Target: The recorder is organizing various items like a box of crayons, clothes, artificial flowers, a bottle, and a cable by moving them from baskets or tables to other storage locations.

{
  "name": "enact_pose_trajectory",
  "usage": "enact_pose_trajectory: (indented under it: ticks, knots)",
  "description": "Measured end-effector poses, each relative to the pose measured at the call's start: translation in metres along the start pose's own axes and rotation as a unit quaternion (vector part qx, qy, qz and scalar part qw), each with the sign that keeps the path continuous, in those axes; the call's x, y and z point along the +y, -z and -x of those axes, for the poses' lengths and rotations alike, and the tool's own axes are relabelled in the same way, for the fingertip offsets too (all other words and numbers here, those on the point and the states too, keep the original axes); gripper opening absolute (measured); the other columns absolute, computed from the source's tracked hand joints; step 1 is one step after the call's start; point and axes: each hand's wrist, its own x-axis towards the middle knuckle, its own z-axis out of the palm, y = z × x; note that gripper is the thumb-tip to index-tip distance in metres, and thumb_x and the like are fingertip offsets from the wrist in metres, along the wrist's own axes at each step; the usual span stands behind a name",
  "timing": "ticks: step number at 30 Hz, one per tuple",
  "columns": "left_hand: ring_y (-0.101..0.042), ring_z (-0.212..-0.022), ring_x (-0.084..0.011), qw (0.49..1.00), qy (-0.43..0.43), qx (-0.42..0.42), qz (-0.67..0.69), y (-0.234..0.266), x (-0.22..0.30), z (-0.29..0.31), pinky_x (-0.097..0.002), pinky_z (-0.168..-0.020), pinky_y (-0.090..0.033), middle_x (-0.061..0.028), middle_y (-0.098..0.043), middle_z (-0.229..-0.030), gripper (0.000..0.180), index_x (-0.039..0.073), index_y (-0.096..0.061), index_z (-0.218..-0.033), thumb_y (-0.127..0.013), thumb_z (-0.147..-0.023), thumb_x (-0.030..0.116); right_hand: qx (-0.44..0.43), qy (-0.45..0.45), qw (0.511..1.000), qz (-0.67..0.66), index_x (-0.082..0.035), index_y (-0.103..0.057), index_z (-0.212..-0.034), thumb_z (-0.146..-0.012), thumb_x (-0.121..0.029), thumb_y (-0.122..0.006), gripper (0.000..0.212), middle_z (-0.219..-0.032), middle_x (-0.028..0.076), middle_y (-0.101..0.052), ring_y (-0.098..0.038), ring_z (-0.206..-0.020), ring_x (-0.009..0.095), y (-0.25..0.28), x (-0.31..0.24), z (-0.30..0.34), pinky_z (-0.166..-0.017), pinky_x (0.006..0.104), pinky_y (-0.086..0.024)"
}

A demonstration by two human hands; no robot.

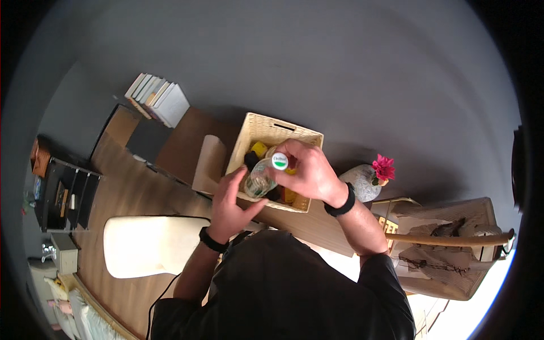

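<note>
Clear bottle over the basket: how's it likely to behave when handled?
The clear bottle would probably roll if laid down: its body looks round. Likely somewhat slippery, as its wall looks smooth and shiny. Its screw-type white-and-green cap looks seated, so spilling seems unlikely.

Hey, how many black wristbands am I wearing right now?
2: one black wristband around the wrist of your left hand, another black band around the wrist of your right hand.

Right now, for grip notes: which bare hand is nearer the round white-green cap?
The right hand, beside that cap; the left hand is lower down the clear bottle.
</note>
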Motion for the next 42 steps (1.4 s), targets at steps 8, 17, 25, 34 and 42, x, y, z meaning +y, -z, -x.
enact_pose_trajectory:
  ticks: [8,17,25,34,42]
  knots:
    - [-0.061,-0.096,-0.0307,0.997,0.030,0.059,0.029,0.009,-0.011,0.027,-0.0402,-0.081,-0.049,-0.0146,-0.061,-0.107,0.065,0.002,-0.052,-0.121,-0.085,-0.067,0.017,-0.057,0.068,0.986,-0.143,0.000,-0.065,-0.100,-0.075,-0.015,-0.078,0.032,-0.080,0.007,-0.062,-0.060,-0.067,0.018,-0.036,-0.026,0.002,-0.062,0.0301,-0.050]
    - [-0.060,-0.098,-0.0349,0.993,0.110,-0.009,-0.030,0.026,-0.018,0.095,-0.0438,-0.082,-0.050,-0.0149,-0.063,-0.105,0.060,0.005,-0.057,-0.117,-0.083,-0.065,0.020,-0.075,0.255,0.960,0.091,-0.007,-0.068,-0.104,-0.074,-0.033,-0.077,0.041,-0.082,0.008,-0.062,-0.062,-0.076,0.025,-0.096,-0.023,0.022,-0.066,0.0353,-0.052]
    - [-0.060,-0.097,-0.0348,0.951,0.266,0.066,-0.144,0.014,0.036,0.198,-0.0441,-0.085,-0.049,-0.0168,-0.064,-0.106,0.063,0.001,-0.056,-0.117,-0.084,-0.065,0.024,-0.161,0.314,0.932,0.079,-0.006,-0.065,-0.096,-0.083,-0.029,-0.064,0.027,-0.063,0.006,-0.062,-0.063,-0.061,0.025,-0.154,-0.011,0.085,-0.055,0.0366,-0.050]
    - [-0.061,-0.095,-0.0349,0.858,0.393,0.221,-0.249,-0.018,0.139,0.341,-0.0422,-0.083,-0.050,-0.0168,-0.064,-0.105,0.059,0.000,-0.059,-0.114,-0.084,-0.064,0.020,-0.247,0.379,0.892,-0.007,-0.009,-0.057,-0.086,-0.083,-0.021,-0.061,0.013,-0.053,0.007,-0.056,-0.060,-0.053,0.025,-0.194,-0.068,0.197,-0.050,0.0388,-0.048]
    - [-0.057,-0.104,-0.0367,0.729,0.500,0.387,-0.262,-0.048,0.255,0.479,-0.0446,-0.090,-0.048,-0.0199,-0.061,-0.112,0.072,-0.002,-0.047,-0.127,-0.080,-0.066,0.018,-0.365,0.489,0.760,-0.226,-0.009,-0.061,-0.086,-0.079,-0.020,-0.070,0.017,-0.064,0.009,-0.060,-0.061,-0.057,0.027,-0.232,-0.167,0.345,-0.051,0.0392,-0.048]
